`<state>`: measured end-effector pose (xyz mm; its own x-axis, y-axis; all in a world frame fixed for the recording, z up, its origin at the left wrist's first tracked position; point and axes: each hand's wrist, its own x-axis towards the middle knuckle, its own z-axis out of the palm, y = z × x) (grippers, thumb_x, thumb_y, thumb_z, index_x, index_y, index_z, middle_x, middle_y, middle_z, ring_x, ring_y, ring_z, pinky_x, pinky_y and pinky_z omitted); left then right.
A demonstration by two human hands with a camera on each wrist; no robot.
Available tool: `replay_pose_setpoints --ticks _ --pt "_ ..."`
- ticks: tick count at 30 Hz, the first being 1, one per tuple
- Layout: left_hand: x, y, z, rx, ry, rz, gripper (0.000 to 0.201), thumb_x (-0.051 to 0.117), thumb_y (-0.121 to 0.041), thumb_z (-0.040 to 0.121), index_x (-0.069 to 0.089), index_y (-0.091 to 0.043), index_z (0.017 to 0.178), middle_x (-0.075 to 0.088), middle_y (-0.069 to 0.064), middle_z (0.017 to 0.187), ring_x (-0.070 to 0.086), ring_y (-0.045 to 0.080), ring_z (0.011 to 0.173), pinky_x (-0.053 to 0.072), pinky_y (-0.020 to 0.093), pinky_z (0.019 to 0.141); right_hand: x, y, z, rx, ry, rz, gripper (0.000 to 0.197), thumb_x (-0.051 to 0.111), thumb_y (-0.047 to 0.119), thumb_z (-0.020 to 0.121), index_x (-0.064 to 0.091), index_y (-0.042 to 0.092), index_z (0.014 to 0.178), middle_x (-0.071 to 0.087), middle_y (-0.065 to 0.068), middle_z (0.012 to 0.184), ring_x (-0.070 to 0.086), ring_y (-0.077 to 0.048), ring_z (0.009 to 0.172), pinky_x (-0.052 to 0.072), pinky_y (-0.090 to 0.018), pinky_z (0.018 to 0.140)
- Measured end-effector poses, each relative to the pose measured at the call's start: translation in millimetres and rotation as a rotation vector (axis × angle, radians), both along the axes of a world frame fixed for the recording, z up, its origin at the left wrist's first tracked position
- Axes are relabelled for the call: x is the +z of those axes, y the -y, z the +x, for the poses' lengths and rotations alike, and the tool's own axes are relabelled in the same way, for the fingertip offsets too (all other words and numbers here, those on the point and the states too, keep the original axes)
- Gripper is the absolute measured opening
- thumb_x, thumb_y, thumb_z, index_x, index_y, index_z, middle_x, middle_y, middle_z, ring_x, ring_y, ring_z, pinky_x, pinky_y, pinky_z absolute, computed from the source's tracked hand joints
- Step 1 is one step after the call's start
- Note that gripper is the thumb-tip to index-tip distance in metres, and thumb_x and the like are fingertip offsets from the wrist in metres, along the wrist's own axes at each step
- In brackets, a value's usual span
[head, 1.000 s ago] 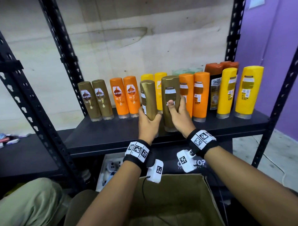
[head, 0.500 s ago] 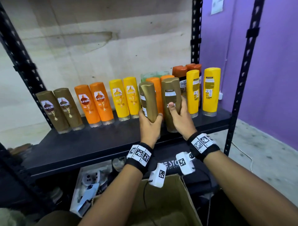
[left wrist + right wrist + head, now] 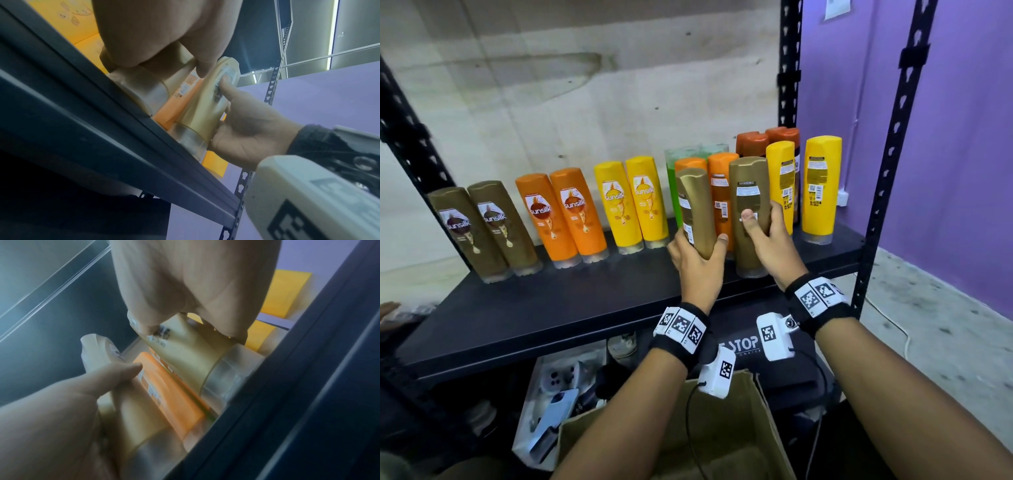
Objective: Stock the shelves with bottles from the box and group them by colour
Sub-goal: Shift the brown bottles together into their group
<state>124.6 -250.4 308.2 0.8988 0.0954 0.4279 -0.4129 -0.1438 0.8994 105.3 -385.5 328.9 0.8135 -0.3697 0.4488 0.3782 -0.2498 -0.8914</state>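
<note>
We read "sunsilk" on the brown pair (image 3: 482, 229), orange pair (image 3: 561, 212) and yellow pair (image 3: 631, 202) along the shelf (image 3: 551, 308). Our left hand (image 3: 697, 263) gripped one gold bottle (image 3: 697, 209), rising toward 12 o'clock from the grip. Our right hand (image 3: 774, 240) gripped another gold bottle (image 3: 750, 192), back label facing us, standing on the shelf. "STOP" showed below.
</note>
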Motion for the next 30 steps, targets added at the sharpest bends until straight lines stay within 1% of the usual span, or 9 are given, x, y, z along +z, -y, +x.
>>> replay_pose_setpoints --ticks 3,6,8,11,15,20,22,26,30 --pt "-2 3 -1 0.018 0.005 0.033 0.086 0.070 -0.046 0.089 0.020 -0.025 0.155 0.021 -0.011 0.141 0.027 0.019 0.139 0.035 0.037 0.113 -5 -3 0 0.014 -0.021 0.037 0.039 0.050 0.063 0.097 0.034 0.056 0.131 0.051 0.043 0.120 0.047 0.028 0.107 0.041 -0.020 0.097" --pt "-5 4 -3 -0.042 0.033 0.011 0.093 0.068 -0.045 0.091 0.005 -0.038 0.159 0.012 -0.011 0.158 0.022 -0.001 0.134 0.030 0.033 0.115 -8 -4 -1 0.041 -0.031 0.060 0.050 0.042 0.067 0.097 0.028 0.055 0.144 0.044 0.046 0.123 0.042 0.034 0.105 0.038 -0.016 0.096" --pt "-4 5 -4 -0.055 0.023 0.027 0.092 0.063 -0.052 0.093 0.000 -0.042 0.159 0.008 -0.013 0.161 0.019 -0.006 0.133 0.026 0.037 0.118 -9 -2 2 0.068 -0.037 0.106 0.057 0.042 0.064 0.098 0.027 0.048 0.150 0.049 0.035 0.132 0.046 0.023 0.115 0.041 -0.029 0.109" --pt "-2 5 -6 -0.051 -0.015 0.073 0.083 0.050 -0.064 0.095 -0.003 -0.047 0.157 0.006 -0.015 0.164 0.018 0.009 0.149 0.019 0.054 0.122 -12 -2 4 0.120 -0.016 0.182 0.056 0.046 0.047 0.096 0.033 0.044 0.150 0.053 0.012 0.144 0.051 -0.007 0.131 0.042 -0.048 0.114" --pt "1 6 -6 -0.042 -0.034 0.127 0.070 0.030 -0.068 0.098 -0.004 -0.049 0.156 0.005 -0.012 0.167 0.019 0.021 0.152 0.016 0.061 0.120 -11 -9 4 0.154 0.015 0.171 0.052 0.043 0.034 0.094 0.040 0.056 0.142 0.053 0.014 0.145 0.051 -0.006 0.131 0.042 -0.048 0.114" --pt "2 7 -4 -0.036 -0.051 0.183 0.070 0.027 -0.066 0.100 -0.005 -0.043 0.158 0.003 -0.006 0.168 0.017 0.022 0.153 0.016 0.061 0.120 -11 -17 8 0.147 -0.018 0.133 0.057 0.042 0.033 0.094 0.032 0.047 0.148 0.050 0.013 0.146 0.049 -0.007 0.133 0.038 -0.046 0.117" --pt "3 7 -2 -0.038 -0.051 0.220 0.071 0.029 -0.064 0.100 -0.007 -0.042 0.158 0.001 -0.004 0.168 0.013 0.021 0.154 0.013 0.062 0.120 -14 -18 10 0.130 -0.038 0.118 0.058 0.040 0.033 0.095 0.029 0.043 0.151 0.051 0.010 0.145 0.051 -0.005 0.129 0.040 -0.041 0.114" --pt "1 5 0 -0.048 -0.030 0.240 0.071 0.032 -0.059 0.103 -0.007 -0.038 0.159 0.001 0.000 0.169 0.012 0.020 0.154 0.016 0.062 0.119 -20 -19 13 0.085 -0.036 0.068 0.055 0.038 0.033 0.097 0.028 0.042 0.151 0.049 0.014 0.140 0.048 0.017 0.115 0.039 -0.021 0.096" --pt "-3 1 -2 -0.079 0.004 0.207 0.073 0.037 -0.053 0.104 -0.004 -0.033 0.160 0.003 0.001 0.168 0.013 0.019 0.154 0.019 0.055 0.122 -21 -19 12 0.063 -0.037 0.086 0.053 0.040 0.033 0.097 0.032 0.045 0.148 0.052 0.017 0.133 0.049 0.018 0.110 0.039 -0.015 0.089"
